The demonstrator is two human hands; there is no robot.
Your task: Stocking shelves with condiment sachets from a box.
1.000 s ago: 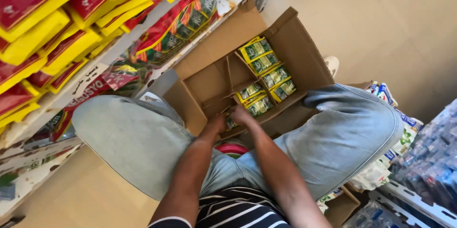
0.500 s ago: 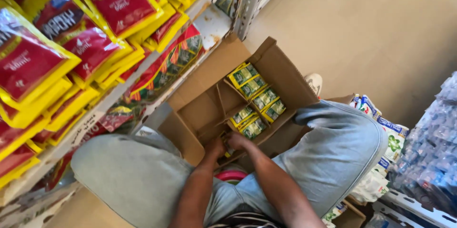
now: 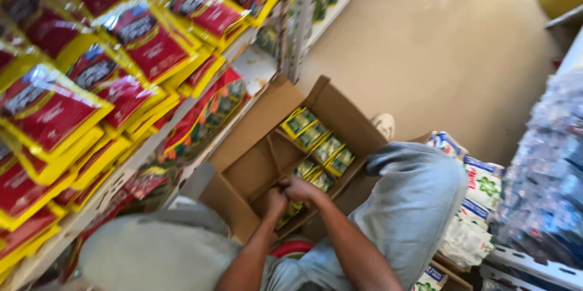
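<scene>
Head view shows our left hand (image 3: 274,200) and right hand (image 3: 302,189) pressed together inside the open cardboard box (image 3: 255,163) between our knees, both closed around green-and-yellow packets (image 3: 291,209); more packets (image 3: 319,139) line the box's far side.

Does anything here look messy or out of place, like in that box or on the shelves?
Nothing stands out. The cardboard box sits open with green packets in rows; both hands reach into it.
</scene>
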